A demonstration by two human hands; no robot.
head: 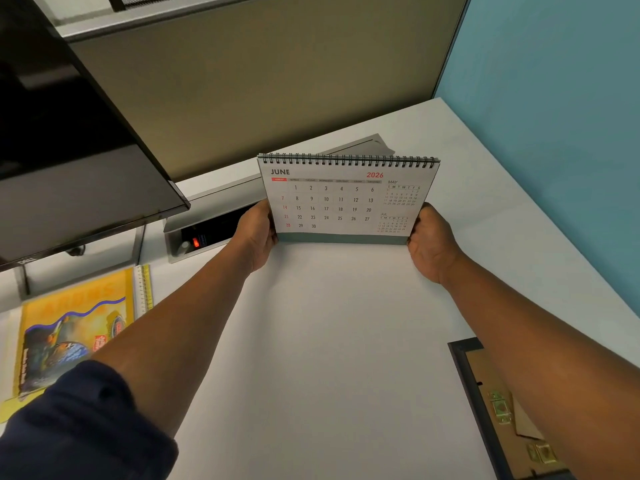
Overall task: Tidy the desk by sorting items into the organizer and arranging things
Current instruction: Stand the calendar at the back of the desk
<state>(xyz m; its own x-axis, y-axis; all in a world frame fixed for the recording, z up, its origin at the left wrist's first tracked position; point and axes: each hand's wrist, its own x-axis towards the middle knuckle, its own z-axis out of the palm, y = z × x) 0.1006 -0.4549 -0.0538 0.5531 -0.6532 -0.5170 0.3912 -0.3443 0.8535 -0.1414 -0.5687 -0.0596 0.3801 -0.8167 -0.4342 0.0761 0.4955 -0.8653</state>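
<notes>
Item: desk calendar point(348, 199), spiral-bound, open at June 2026, upright, its base at or just above the white desk point(332, 341); contact cannot be told.

Position: toward the back of the desk, right of the monitor point(69, 133), directly in front of the open cable tray point(214, 226).

Hold: left hand point(256, 233) closed on the calendar's lower left edge, right hand point(429, 242) closed on its lower right edge.

Nearby: yellow book point(76, 327) left of the calendar; picture frame point(498, 410), face down, nearer the person on the right.

Handling advice: likely the placing step. Lower both sides evenly, spread the base flat, keep it clear of the tray opening, square it to the rear partition point(277, 81), then let go.
</notes>
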